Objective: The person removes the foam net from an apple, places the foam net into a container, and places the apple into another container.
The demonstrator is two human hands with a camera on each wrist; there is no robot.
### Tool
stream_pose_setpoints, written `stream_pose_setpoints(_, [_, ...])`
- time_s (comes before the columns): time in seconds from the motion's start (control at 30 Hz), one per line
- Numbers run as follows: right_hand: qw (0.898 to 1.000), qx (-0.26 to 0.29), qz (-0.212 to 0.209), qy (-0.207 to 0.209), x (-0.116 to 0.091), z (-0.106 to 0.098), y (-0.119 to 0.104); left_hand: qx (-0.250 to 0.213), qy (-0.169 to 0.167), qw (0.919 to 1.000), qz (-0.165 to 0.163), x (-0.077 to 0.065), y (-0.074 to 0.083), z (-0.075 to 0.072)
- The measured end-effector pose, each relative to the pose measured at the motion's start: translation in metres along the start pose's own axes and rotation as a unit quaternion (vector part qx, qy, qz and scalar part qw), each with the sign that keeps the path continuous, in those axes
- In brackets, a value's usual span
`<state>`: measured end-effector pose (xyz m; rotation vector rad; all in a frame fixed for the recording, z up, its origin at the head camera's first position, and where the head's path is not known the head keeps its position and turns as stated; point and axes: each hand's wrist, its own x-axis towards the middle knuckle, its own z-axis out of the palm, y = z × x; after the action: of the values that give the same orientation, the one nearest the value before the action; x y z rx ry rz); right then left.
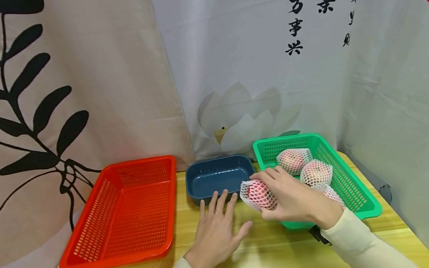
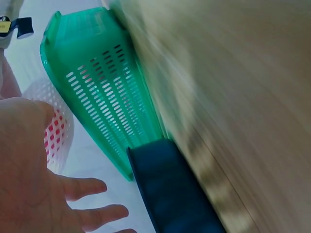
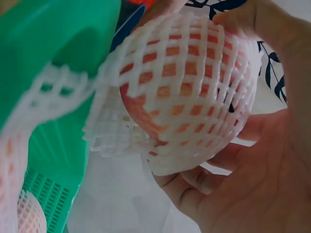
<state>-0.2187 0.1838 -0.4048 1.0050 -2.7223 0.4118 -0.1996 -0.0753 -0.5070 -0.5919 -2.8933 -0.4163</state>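
My right hand (image 1: 289, 194) grips a red apple (image 1: 261, 194) in a white foam net, held up at the left side of the green basket (image 1: 365, 197). Seen close in the right wrist view, the netted apple (image 3: 180, 97) has thumb and fingers curled round it, and the net's loose end sticks out on one side. Several more netted apples (image 1: 316, 172) lie in the green basket, one partly covered by my right wrist. My left hand (image 1: 218, 238) holds nothing; its fingers are spread, close to the front of the dark blue tray (image 1: 221, 179).
A large red basket (image 1: 128, 224) stands at the left of the wooden table (image 1: 257, 265). The blue tray sits between the two baskets. Behind them hangs a printed cloth (image 1: 127, 73), and another stretch of cloth borders the table on the right.
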Motion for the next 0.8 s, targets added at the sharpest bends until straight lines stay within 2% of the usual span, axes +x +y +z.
stream_pose_setpoints(0.3, [1.0, 0.018, -0.011, -0.008, 0.006, 0.011, -0.012, -0.001, 0.004, 0.9999, -0.012, -0.01, -0.011, -0.007])
stream_pose_setpoints(0.5, [1.0, 0.016, -0.024, -0.009, 0.008, 0.021, -0.018, 0.004, 0.019, 0.9996, -0.02, -0.015, -0.017, -0.013])
stream_pose_setpoints(0.8, [0.999, 0.012, -0.02, -0.024, 0.011, 0.034, -0.025, 0.009, 0.026, 0.9992, -0.028, -0.024, -0.027, -0.016])
